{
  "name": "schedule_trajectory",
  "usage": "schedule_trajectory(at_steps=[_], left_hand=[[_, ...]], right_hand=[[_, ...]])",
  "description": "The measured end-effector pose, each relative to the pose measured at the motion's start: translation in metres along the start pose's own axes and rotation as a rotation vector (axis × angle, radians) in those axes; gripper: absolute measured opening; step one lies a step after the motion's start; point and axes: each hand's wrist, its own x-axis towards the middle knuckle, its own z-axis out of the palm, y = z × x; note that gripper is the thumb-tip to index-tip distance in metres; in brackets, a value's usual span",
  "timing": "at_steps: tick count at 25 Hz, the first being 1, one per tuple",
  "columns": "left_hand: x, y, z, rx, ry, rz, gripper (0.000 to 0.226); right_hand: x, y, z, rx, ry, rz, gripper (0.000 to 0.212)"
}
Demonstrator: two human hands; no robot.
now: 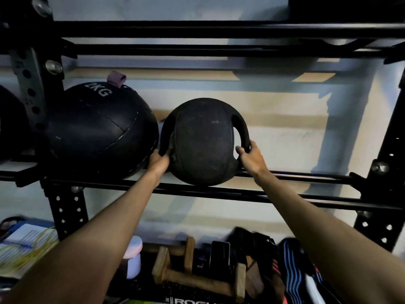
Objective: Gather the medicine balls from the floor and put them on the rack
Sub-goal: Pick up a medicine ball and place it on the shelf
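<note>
A black rubber medicine ball with two built-in handles (202,141) rests on the two black rails of the rack (306,199), in the middle of the view. My left hand (158,162) grips its left handle and my right hand (252,155) grips its right handle. Beside it on the left, touching or nearly touching, sits a larger black stitched ball marked 2KG (98,130). Part of another dark ball (8,123) shows at the far left edge, beyond the rack's upright.
The rails to the right of the handled ball are bare up to the right upright (381,172). Another pair of rails (219,29) runs overhead. Below lie wooden push-up bars (192,275), a pale tub (132,257), papers (24,244) and straps (293,270).
</note>
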Motion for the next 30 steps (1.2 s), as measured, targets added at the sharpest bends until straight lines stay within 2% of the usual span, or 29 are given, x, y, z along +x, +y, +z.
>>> schedule_trajectory(at_steps=[3,6,8,11,17,24,27,30], left_hand=[[-0.047,-0.001,-0.013,0.109,0.149,0.135,0.043],[-0.122,-0.013,-0.020,0.188,0.287,0.334,0.024],[-0.169,-0.043,-0.017,0.248,0.273,0.387,0.018],[-0.234,-0.109,-0.003,0.406,0.133,0.290,0.017],[-0.341,-0.232,0.023,0.606,-0.170,0.062,0.014],[-0.425,-0.323,0.052,0.716,-0.446,-0.083,0.010],[-0.465,-0.351,0.066,0.753,-0.581,-0.127,0.008],[-0.500,-0.374,0.082,0.798,-0.686,-0.181,0.008]], right_hand=[[-0.040,0.011,-0.012,-0.023,0.038,-0.057,0.048],[-0.100,0.022,-0.031,-0.019,0.141,-0.223,0.034],[-0.147,0.040,-0.037,0.001,0.141,-0.299,0.026],[-0.216,0.092,-0.035,-0.055,0.015,-0.267,0.021],[-0.345,0.227,-0.039,-0.341,-0.300,0.088,0.016],[-0.450,0.299,-0.068,-0.496,-0.376,0.320,0.013],[-0.484,0.327,-0.084,-0.505,-0.347,0.435,0.016],[-0.514,0.355,-0.103,-0.501,-0.387,0.537,0.016]])
